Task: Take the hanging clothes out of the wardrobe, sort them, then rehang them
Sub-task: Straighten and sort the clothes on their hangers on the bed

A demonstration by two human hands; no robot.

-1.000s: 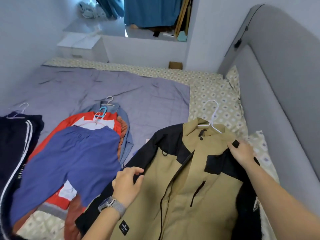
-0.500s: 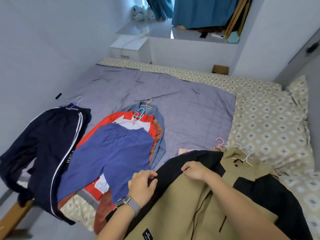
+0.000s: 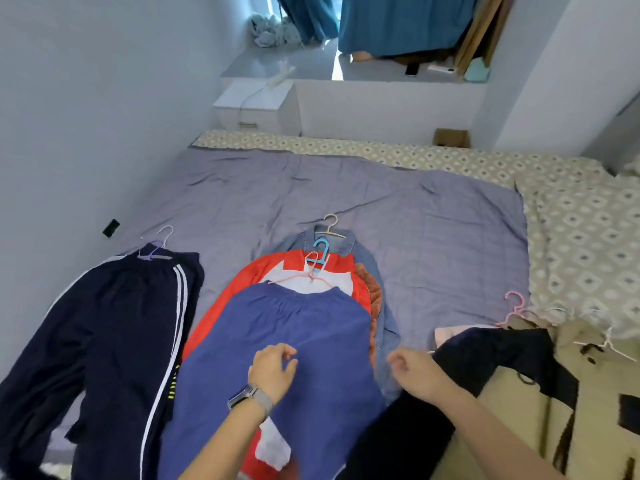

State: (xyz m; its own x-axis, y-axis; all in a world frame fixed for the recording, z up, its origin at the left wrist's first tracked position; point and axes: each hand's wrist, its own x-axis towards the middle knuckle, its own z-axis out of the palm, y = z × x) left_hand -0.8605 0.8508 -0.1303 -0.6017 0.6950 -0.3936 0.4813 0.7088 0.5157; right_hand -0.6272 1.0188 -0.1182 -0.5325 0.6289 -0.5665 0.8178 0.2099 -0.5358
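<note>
Two empty hands (image 3: pixel 272 370) over clothes (image 3: pixel 304 334)

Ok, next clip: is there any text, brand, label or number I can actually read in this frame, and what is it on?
None can be read.
Navy track pants: yellow-green print by the white stripes, too blurred to read.
Watch on the left wrist: face blank in this view.
Tan and black jacket: no readable label shows.

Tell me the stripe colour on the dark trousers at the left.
White, on the navy trousers; head view.
</note>
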